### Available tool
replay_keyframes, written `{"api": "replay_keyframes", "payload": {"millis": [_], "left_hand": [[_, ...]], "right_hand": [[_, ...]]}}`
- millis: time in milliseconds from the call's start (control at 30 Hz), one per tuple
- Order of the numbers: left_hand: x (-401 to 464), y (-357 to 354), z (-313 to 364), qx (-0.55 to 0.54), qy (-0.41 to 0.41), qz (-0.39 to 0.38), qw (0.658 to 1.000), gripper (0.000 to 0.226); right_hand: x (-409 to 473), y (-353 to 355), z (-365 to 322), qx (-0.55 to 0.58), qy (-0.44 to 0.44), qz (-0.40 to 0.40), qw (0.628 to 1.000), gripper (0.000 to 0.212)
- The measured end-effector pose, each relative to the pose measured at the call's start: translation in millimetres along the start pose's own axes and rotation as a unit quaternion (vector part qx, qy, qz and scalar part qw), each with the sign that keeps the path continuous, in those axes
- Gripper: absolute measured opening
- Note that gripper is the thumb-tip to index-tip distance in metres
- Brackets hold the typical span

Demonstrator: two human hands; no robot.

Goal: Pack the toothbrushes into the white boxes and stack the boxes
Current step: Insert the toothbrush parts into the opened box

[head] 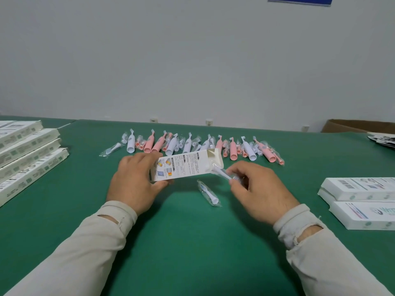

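Observation:
My left hand [134, 180] grips a white printed box [186, 166] just above the green table, its open flap end pointing right. My right hand [254, 189] pinches a wrapped white brush head [222, 174] whose base end sits at the box's open mouth. A second wrapped brush head [209, 193] lies on the table below the box. Behind the box runs a row of pink and white toothbrushes [192, 146] with small bagged heads among them.
A stack of white boxes [27, 152] lies at the left. Two more white boxes [361, 199] lie at the right edge. Flat printed cartons [382, 139] and a cardboard box [359, 126] sit at the far right. The green table [192, 242] stretches toward me.

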State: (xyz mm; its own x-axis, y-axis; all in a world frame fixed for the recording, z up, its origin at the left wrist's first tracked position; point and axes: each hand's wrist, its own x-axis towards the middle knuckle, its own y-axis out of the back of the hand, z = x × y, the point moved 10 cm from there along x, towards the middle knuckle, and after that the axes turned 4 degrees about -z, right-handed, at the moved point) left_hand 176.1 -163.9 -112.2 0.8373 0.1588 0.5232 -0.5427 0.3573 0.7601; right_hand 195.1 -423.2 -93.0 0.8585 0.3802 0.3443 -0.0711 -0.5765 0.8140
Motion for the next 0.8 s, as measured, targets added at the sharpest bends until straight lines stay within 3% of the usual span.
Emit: {"api": "replay_keyframes", "payload": {"millis": [300, 467, 633, 800], "left_hand": [[-1.7, -1.1, 7.7, 0.007, -0.019, -0.016, 1.000, 0.066], [-2.6, -1.1, 16.2, 0.009, -0.048, -0.019, 0.999, 0.064], [-3.7, -6.0, 23.4, 0.005, -0.068, -0.035, 0.997, 0.062], [-5.0, -6.5, 23.6, -0.018, -0.064, -0.035, 0.997, 0.064]], "right_hand": [[2.5, 15.2, 8.5, -0.052, -0.044, 0.051, 0.996, 0.008], [2.8, 15.2, 10.7, -0.039, -0.045, 0.059, 0.996, 0.018], [-1.4, 18.0, -3.2, 0.063, -0.010, 0.129, 0.990, 0.026], [-8.9, 11.6, 12.5, 0.258, -0.106, 0.196, 0.940, 0.018]]}}
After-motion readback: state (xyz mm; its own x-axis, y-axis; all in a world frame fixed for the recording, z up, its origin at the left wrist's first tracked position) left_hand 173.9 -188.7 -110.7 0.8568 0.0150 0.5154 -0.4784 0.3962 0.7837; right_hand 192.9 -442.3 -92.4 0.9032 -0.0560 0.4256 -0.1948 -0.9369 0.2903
